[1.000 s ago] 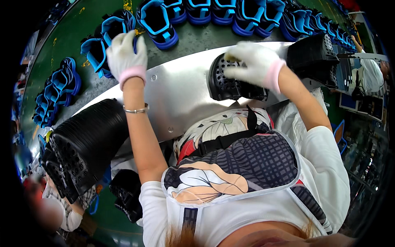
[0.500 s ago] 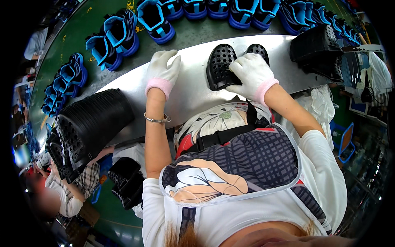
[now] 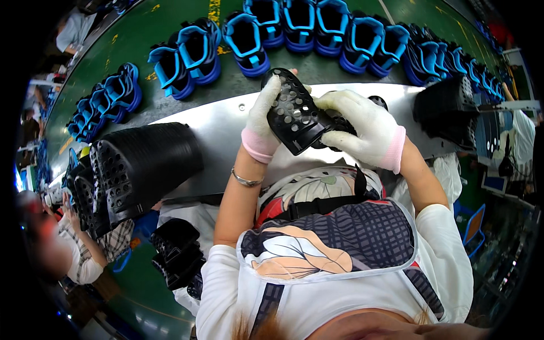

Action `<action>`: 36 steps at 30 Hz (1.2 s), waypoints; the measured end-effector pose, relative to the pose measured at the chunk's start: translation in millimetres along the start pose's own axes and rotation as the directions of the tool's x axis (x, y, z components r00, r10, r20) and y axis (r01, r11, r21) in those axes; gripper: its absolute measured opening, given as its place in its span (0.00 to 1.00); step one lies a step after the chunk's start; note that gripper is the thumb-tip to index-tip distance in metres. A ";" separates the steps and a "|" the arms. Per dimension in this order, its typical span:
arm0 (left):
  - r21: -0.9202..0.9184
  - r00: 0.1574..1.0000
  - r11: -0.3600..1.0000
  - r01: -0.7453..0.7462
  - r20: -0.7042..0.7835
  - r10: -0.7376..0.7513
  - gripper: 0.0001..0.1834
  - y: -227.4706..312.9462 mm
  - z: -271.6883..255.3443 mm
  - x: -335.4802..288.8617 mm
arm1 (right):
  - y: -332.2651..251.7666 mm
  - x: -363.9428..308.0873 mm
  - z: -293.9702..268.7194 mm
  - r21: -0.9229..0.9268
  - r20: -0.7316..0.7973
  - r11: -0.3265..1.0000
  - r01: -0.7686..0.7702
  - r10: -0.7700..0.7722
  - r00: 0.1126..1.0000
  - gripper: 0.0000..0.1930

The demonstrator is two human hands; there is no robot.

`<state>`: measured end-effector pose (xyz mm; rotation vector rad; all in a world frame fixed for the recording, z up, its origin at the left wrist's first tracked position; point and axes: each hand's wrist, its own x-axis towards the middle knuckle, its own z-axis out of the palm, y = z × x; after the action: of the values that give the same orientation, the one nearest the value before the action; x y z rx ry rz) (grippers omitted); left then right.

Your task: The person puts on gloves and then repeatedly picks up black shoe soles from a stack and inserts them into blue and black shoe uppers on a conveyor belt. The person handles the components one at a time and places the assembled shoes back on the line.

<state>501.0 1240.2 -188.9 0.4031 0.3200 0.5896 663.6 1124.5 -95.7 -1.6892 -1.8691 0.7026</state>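
Left hand (image 3: 263,119) closed around one black perforated shell (image 3: 293,110) above the worktop (image 3: 224,136).
Right hand (image 3: 368,124) is held with fingers curled beside that shell; a second black piece (image 3: 341,123) is partly hidden by it, and whether it is gripped cannot be told. One nested black stack (image 3: 156,161) is set at the worktop's left end, one dark stack (image 3: 445,113) at its right end. Beyond the worktop's far edge, blue-trimmed shoes (image 3: 253,63) are lined up in a curve, at least eight being counted near its middle.
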 end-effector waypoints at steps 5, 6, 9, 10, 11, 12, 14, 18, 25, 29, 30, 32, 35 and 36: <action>0.146 0.944 0.944 -0.297 -0.106 0.313 0.18 5.0 -12.1 4.0 | -6.9 34.6 16.0 -0.088 0.116 0.986 -0.144 0.154 0.981 0.28; 0.158 0.936 0.934 -0.320 -0.098 0.337 0.17 8.4 -15.8 6.4 | -14.2 41.0 16.4 -0.075 0.157 0.971 -0.229 0.238 0.959 0.29; 0.159 0.915 0.915 -0.371 -0.105 0.389 0.16 17.6 -34.1 15.3 | -27.1 57.5 27.3 -0.101 0.162 0.953 -0.287 0.300 0.940 0.28; 0.139 0.910 0.915 -0.379 -0.122 0.395 0.17 22.3 -38.0 18.5 | -33.0 67.2 27.9 -0.140 0.185 0.933 -0.333 0.355 0.916 0.28; 0.141 0.900 0.908 -0.394 -0.139 0.412 0.17 29.8 -34.3 20.5 | -32.8 73.2 28.5 -0.110 0.151 0.944 -0.311 0.326 0.933 0.27; 0.144 0.890 0.901 -0.409 -0.156 0.429 0.17 37.1 -30.7 22.7 | -31.9 79.0 29.1 -0.080 0.116 0.954 -0.288 0.296 0.948 0.27; 0.172 0.873 0.885 -0.433 -0.164 0.459 0.16 47.0 -32.8 30.8 | -34.1 91.7 30.8 -0.050 0.082 0.962 -0.269 0.272 0.959 0.25; 0.307 0.789 0.826 -0.472 -0.271 0.551 0.19 66.9 -26.8 43.3 | -25.0 122.8 34.2 -0.149 0.071 0.956 -0.252 0.264 0.962 0.22; 0.974 0.695 0.110 -0.198 0.060 0.716 0.21 58.9 -76.5 45.0 | -9.7 187.1 -4.2 -0.588 0.181 0.775 -0.229 0.402 0.897 0.24; 0.986 0.780 -0.130 -0.101 0.160 0.604 0.13 53.0 -75.0 67.8 | 2.8 227.8 -9.3 -0.681 0.284 0.719 -0.141 0.437 0.853 0.26; 0.981 0.763 -0.167 -0.100 0.183 0.620 0.13 53.1 -76.2 71.3 | 2.2 238.2 -4.9 -0.705 0.289 0.700 -0.116 0.433 0.854 0.27; 0.966 0.726 -0.241 -0.098 0.235 0.646 0.11 51.7 -79.6 79.2 | 2.1 256.6 9.7 -0.772 0.272 0.632 -0.068 0.426 0.863 0.25; 0.973 0.735 -0.227 -0.039 0.182 0.653 0.11 47.8 -74.5 82.9 | 9.1 272.0 36.8 -0.773 0.254 0.630 -0.077 0.418 0.872 0.22; 0.975 0.747 -0.220 -0.020 0.161 0.645 0.11 46.5 -73.2 81.9 | 18.2 274.8 48.3 -0.760 0.206 0.638 -0.125 0.418 0.885 0.20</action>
<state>514.1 1344.0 -246.2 2.0619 1.1861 0.9615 620.0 1398.1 -133.6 -2.5499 -2.3828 0.3974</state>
